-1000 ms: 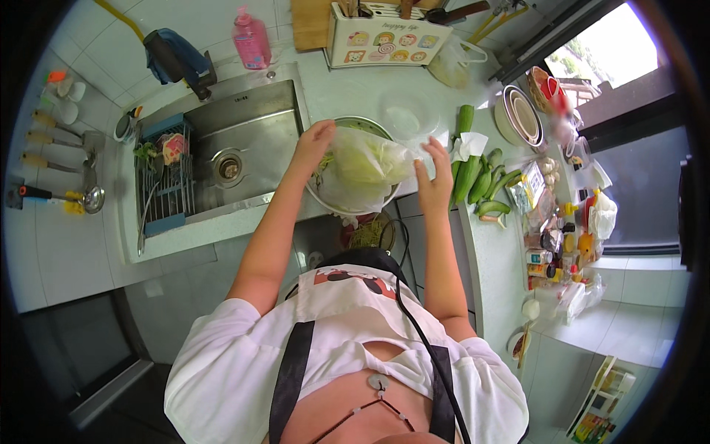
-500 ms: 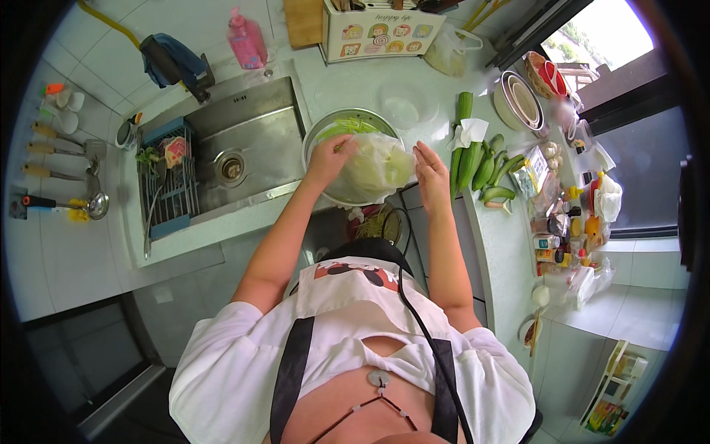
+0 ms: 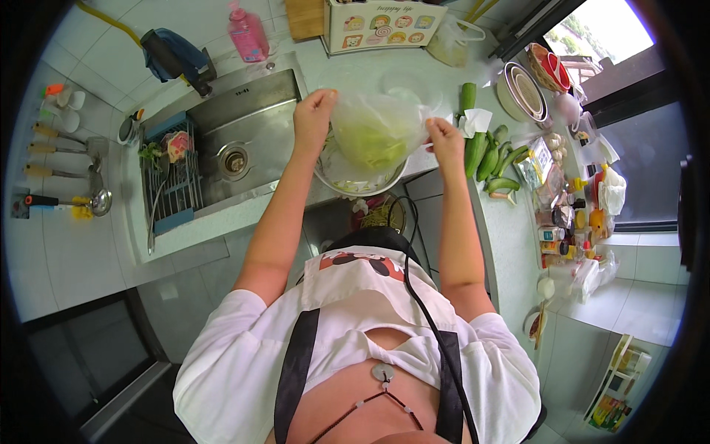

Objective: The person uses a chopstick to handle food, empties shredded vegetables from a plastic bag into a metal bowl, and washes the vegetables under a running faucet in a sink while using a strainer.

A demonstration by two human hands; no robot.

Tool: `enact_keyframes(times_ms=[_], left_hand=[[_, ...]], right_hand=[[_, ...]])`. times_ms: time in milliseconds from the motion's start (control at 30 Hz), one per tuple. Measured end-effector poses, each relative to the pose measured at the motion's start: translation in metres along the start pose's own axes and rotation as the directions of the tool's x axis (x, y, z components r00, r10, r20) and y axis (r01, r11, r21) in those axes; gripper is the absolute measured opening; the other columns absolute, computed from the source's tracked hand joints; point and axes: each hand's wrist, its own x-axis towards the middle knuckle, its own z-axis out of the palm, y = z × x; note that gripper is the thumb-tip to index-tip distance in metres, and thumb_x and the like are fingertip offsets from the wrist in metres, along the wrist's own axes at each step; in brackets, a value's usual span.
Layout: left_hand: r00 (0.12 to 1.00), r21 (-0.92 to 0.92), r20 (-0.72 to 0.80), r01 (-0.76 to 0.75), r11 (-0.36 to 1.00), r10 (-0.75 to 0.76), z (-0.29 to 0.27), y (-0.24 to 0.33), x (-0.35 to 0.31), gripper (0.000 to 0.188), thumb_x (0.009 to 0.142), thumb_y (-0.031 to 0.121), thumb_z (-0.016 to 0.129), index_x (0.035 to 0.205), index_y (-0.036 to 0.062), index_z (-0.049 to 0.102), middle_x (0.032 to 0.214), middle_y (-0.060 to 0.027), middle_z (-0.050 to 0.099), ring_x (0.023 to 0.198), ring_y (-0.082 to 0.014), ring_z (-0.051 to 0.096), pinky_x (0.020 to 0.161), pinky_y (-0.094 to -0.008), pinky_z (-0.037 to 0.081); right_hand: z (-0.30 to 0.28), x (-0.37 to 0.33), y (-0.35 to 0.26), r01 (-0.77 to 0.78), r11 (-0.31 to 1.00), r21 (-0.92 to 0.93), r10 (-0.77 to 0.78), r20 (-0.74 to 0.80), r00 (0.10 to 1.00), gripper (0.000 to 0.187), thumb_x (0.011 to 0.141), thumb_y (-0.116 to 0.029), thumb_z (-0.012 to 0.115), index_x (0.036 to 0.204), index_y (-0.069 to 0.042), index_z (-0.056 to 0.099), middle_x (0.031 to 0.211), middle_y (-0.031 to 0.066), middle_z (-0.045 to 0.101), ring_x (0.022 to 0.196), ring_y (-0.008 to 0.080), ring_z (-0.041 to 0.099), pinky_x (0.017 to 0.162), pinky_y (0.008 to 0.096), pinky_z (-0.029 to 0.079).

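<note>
A clear plastic bag [image 3: 373, 133] with pale green vegetable pieces inside hangs stretched between my two hands. My left hand [image 3: 314, 115] pinches its upper left edge. My right hand [image 3: 445, 140] grips its edge on the right side. Beneath the bag stands a round metal bowl [image 3: 360, 191], partly hidden by it, with a few light green scraps along its inner side. Several long green gourds and cucumbers [image 3: 488, 159] lie to the right of my right hand, with a white paper [image 3: 475, 122] on them.
On the left is a steel sink [image 3: 255, 126] with a blue-edged drain rack [image 3: 174, 222]. A pink soap bottle [image 3: 248, 35] stands behind it. Bottles and jars [image 3: 566, 229] crowd the right side, near nested bowls [image 3: 520, 92]. A bin [image 3: 384, 214] with scraps sits below the counter edge.
Both hands have risen away from the bowl and moved farther apart. The bag is now lifted and spread, with the greens gathered in it; fewer greens show in the bowl.
</note>
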Motion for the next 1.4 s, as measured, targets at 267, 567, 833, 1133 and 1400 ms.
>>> enact_keyframes(times_ms=[267, 567, 833, 1133, 1400], left_hand=[[0.992, -0.195, -0.065, -0.116, 0.974, 0.105, -0.005, 0.06, 0.023, 0.02, 0.083, 0.019, 0.055, 0.086, -0.0008, 0.061, 0.07, 0.0045, 0.053, 0.063, -0.0031, 0.043, 0.057, -0.0187, 0.035], [0.973, -0.059, -0.084, -0.219, 0.974, 0.214, -0.005, 0.079, 0.031, 0.02, 0.083, 0.019, 0.056, 0.082, -0.0005, 0.06, 0.069, 0.0056, 0.051, 0.063, -0.0024, 0.04, 0.055, -0.0179, 0.032], [0.961, -0.191, -0.048, -0.275, 0.942, 0.271, -0.004, 0.112, 0.036, 0.018, 0.084, 0.018, 0.055, 0.083, 0.0011, 0.061, 0.072, 0.0053, 0.053, 0.068, -0.003, 0.043, 0.063, -0.0169, 0.034], [0.987, -0.082, 0.106, -0.111, 0.99, 0.119, -0.015, 0.051, 0.014, 0.024, 0.085, 0.018, 0.054, 0.101, 0.0, 0.056, 0.091, 0.0001, 0.057, 0.082, -0.008, 0.05, 0.074, -0.0222, 0.04], [0.959, 0.25, 0.249, -0.195, 0.948, 0.132, -0.034, -0.053, -0.065, 0.055, 0.074, 0.009, 0.059, 0.125, 0.0046, 0.039, 0.127, -0.0136, 0.041, 0.12, -0.0261, 0.037, 0.099, -0.0365, 0.029]], right_hand=[[-0.012, -0.004, -0.082, 0.199, 0.98, 0.033, -0.195, -0.092, 0.977, 0.024, 0.084, -0.022, 0.054, 0.086, 0.001, 0.062, 0.059, 0.0032, 0.055, 0.051, 0.0072, 0.053, 0.048, 0.0211, 0.045], [-0.021, 0.004, -0.108, 0.296, 0.955, -0.004, -0.292, -0.17, 0.941, 0.024, 0.084, -0.022, 0.054, 0.086, 0.001, 0.061, 0.056, 0.0039, 0.053, 0.048, 0.0091, 0.052, 0.049, 0.0216, 0.044], [-0.025, 0.008, -0.119, 0.35, 0.934, 0.068, -0.328, -0.221, 0.919, 0.027, 0.084, -0.024, 0.053, 0.083, 0.002, 0.061, 0.055, 0.0039, 0.052, 0.048, 0.0088, 0.051, 0.048, 0.0223, 0.043], [-0.024, 0.001, -0.062, 0.122, 0.959, 0.254, -0.144, 0.069, 0.987, 0.028, 0.088, -0.023, 0.048, 0.102, 0.0, 0.055, 0.088, 0.0055, 0.056, 0.073, 0.0116, 0.056, 0.058, 0.0264, 0.05], [0.0, -0.046, 0.067, 0.453, 0.858, -0.241, -0.383, 0.286, 0.878, 0.072, 0.07, -0.012, 0.065, 0.131, -0.006, 0.027, 0.137, 0.0137, 0.025, 0.121, 0.0319, 0.031, 0.096, 0.0384, 0.031]])
